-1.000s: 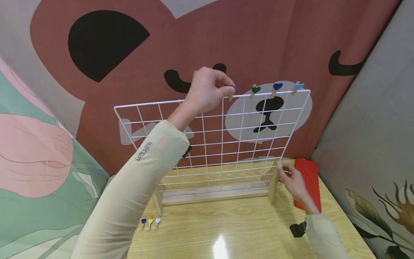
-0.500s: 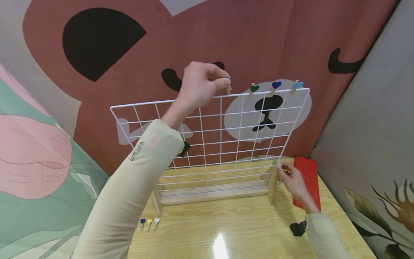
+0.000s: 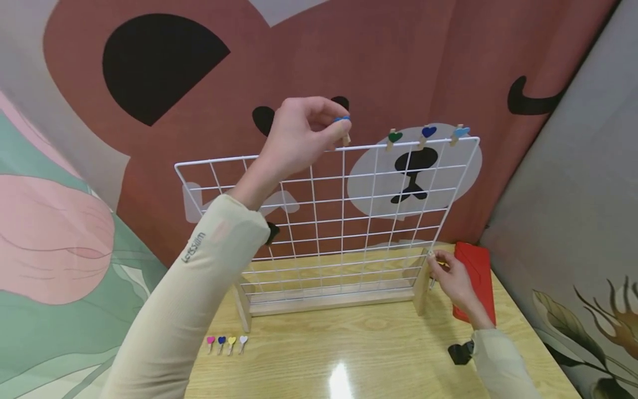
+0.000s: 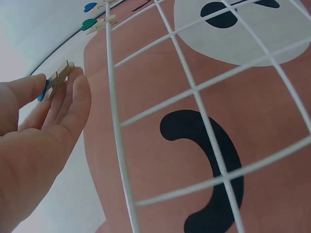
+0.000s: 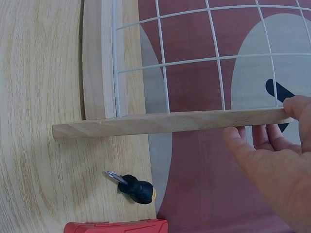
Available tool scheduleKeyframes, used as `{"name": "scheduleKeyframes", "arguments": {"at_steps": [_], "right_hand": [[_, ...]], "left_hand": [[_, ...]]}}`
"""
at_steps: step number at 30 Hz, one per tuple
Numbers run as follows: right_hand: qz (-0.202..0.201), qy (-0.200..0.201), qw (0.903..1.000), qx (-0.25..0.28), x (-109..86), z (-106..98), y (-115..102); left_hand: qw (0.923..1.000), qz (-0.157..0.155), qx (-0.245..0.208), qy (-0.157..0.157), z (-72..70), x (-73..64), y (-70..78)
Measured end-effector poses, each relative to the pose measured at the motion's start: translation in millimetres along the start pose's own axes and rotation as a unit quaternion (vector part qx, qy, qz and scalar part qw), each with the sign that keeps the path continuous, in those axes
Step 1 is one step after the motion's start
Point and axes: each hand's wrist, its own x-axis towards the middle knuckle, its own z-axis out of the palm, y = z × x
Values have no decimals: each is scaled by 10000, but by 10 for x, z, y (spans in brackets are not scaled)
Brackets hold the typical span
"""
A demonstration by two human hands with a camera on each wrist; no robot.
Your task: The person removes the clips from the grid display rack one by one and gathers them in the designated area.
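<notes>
My left hand [image 3: 299, 136] pinches a small wooden clothespin [image 4: 59, 77] with a blue heart on it, thumb against fingers. It is at the top wire of a white wire grid [image 3: 343, 210]; in the left wrist view a gap shows between clothespin and wire. Clipped along that wire, further right, are clothespins with a green heart [image 3: 394, 138], a dark blue heart [image 3: 428, 132] and a light blue heart [image 3: 461, 132]. My right hand [image 3: 452, 280] grips the upper end of the grid's right wooden post [image 5: 170, 124], thumb on one side and fingers on the other.
Several heart clothespins, among them a pink one [image 3: 210, 341] and a white one [image 3: 242, 340], lie in a row at the table's front left. A stubby screwdriver [image 5: 138, 189] and a red case [image 3: 478, 282] lie right of the stand. A patterned curtain [image 3: 374, 66] hangs behind.
My left hand has shifted slightly left and up, lifting the blue-heart clothespin off the top wire. The pink-heart clothespin has come into sight beside the sleeve. My right hand stays put.
</notes>
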Motion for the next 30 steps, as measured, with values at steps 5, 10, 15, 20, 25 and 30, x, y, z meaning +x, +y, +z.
{"name": "scheduleKeyframes", "arguments": {"at_steps": [5, 10, 15, 20, 25, 30], "right_hand": [[11, 50, 10000, 15, 4, -18, 11], [28, 50, 10000, 46, 10, -18, 16], [65, 3, 10000, 75, 23, -19, 26], [34, 41, 10000, 50, 38, -22, 36], [68, 69, 10000, 12, 54, -24, 62], [104, 42, 9999, -86, 53, -30, 45]], "left_hand": [[9988, -20, -472, -154, -43, -106, -59], [9962, -27, -757, -428, -94, -232, -160], [9954, -226, -607, -707, -131, -388, -293], [9914, -401, -664, -1053, -127, -492, -415], [9888, -453, -666, -1259, -78, -611, -591], [9848, -686, -851, -1348, -12, -766, -829]]}}
